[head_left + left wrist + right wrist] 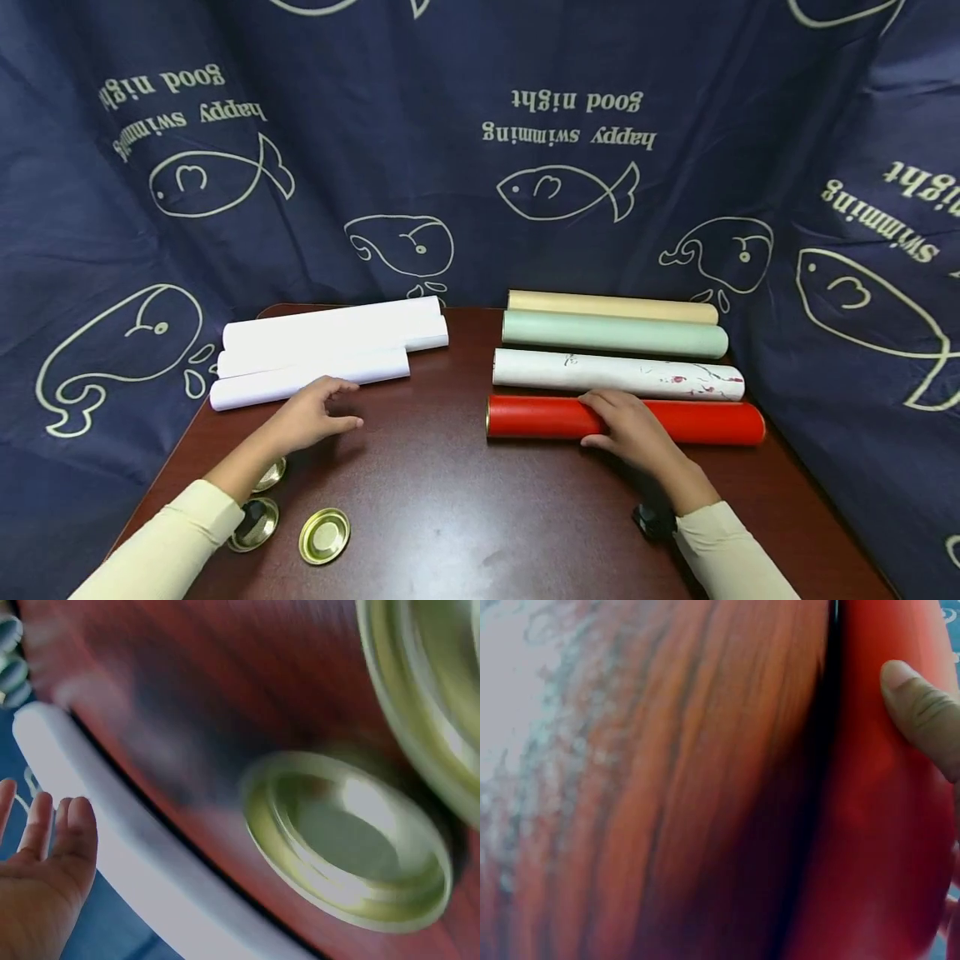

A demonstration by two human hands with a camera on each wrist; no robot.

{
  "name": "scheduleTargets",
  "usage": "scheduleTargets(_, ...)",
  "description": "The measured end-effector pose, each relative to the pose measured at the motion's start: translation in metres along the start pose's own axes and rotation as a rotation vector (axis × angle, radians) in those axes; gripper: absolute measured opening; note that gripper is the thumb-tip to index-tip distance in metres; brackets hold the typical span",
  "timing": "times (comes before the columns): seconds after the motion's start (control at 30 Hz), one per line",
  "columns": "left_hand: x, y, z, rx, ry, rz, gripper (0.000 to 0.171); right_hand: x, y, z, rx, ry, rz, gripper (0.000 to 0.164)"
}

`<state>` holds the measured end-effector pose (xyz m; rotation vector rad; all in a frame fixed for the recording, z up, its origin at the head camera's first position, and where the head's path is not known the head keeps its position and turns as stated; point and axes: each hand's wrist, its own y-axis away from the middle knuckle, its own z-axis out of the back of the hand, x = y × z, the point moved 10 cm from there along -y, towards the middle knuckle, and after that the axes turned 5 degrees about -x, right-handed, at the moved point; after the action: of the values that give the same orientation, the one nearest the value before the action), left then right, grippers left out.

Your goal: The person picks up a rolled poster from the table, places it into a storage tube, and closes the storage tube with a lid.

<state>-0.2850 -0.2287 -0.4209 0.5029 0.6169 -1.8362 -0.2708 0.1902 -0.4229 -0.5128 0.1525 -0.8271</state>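
Note:
My right hand (630,429) grips a red cardboard tube (708,422) lying on the right half of the table. In the right wrist view the thumb (919,705) presses the near side of the tube, while the other fingers are mostly hidden behind it. Over on the left, my left hand (307,417) hovers with fingers spread and holds nothing. It is nearest to the front white paper roll (262,390), one of three rolls lying together. Below the left forearm lie gold metal lids, one (325,536) in full view and two partly covered by the arm.
Behind the red tube lie a white tube with a red-flower print (532,367), a pale green tube (615,333) and a beige tube (611,306). A dark blue curtain (465,150) with fish drawings hangs behind and beside the brown table (442,492).

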Motion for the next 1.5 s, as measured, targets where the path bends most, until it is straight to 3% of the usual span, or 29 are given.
scheduleTargets(0.23, 0.023, -0.013, 0.030, -0.115, -0.228, -0.008, 0.052, -0.008, -0.012, 0.014, 0.037, -0.075, -0.071, 0.062)
scheduleTargets(0.47, 0.046, -0.015, 0.053, -0.178, -0.426, 0.055, 0.051, -0.044, -0.038, 0.035, 0.006, -0.212, -0.168, 0.052)
scheduleTargets(0.57, 0.058, -0.015, 0.054, -0.166, -0.463, 0.076, 0.053, -0.062, -0.047, 0.027, 0.039, -0.229, -0.199, 0.051)
scheduleTargets(0.67, 0.066, -0.013, 0.052, -0.156, -0.482, 0.079, 0.055, -0.078, -0.052, 0.011, 0.130, -0.229, -0.253, 0.054)
scheduleTargets(0.8, 0.069, -0.011, 0.051, -0.177, -0.501, 0.056, 0.052, -0.089, -0.053, -0.010, 0.259, -0.248, -0.312, 0.060)
scheduleTargets(0.9, 0.067, -0.009, 0.049, -0.198, -0.536, 0.021, 0.048, -0.088, -0.054, -0.019, 0.312, -0.268, -0.312, 0.063)
scheduleTargets(1.17, 0.066, -0.007, 0.046, -0.208, -0.552, 0.019, 0.045, -0.088, -0.059, -0.033, 0.371, -0.204, -0.276, 0.070)
scheduleTargets(1.5, 0.073, -0.006, 0.039, -0.151, -0.538, 0.062, 0.043, -0.085, -0.062, -0.043, 0.411, -0.071, -0.213, 0.071)
